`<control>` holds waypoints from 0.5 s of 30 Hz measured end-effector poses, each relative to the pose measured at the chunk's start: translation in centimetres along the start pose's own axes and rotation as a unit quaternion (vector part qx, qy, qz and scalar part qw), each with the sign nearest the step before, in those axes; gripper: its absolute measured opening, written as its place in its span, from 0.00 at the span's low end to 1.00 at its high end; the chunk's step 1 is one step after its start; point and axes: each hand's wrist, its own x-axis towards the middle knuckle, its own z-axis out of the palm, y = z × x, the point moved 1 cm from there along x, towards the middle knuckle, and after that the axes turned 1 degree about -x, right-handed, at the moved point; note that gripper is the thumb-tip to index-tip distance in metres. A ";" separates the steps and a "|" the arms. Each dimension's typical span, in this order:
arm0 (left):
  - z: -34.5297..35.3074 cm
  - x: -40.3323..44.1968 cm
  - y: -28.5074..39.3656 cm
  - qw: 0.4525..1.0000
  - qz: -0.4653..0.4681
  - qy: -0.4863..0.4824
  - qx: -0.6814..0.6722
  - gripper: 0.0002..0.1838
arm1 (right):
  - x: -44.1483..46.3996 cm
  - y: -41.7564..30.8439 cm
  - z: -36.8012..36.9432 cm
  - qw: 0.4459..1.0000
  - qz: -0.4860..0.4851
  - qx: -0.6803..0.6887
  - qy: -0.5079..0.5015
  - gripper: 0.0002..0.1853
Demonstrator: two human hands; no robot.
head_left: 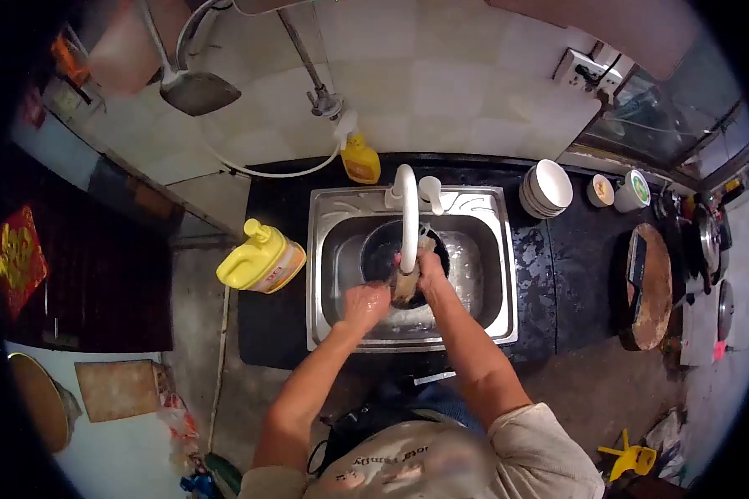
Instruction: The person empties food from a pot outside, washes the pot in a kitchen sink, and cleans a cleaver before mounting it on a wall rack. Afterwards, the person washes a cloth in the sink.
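A dark round pan sits inside the steel sink, beneath the white faucet. My right hand is closed around a tan, cloth-like thing over the pan; the faucet spout hides part of it. At the pan's near left edge, my left hand is wet and its fingers are curled. What those fingers grip, if anything, is hidden from this angle.
A yellow detergent jug stands left of the sink, and a yellow spray bottle behind it. Stacked white bowls, a small bowl, a white tub and a round cutting board with a cleaver are to the right.
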 end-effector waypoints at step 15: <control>4.5 3.6 0.7 0.887 -0.118 -0.113 -0.433 0.14 | -9.9 -2.6 3.0 0.852 -0.252 -0.459 -0.025 0.19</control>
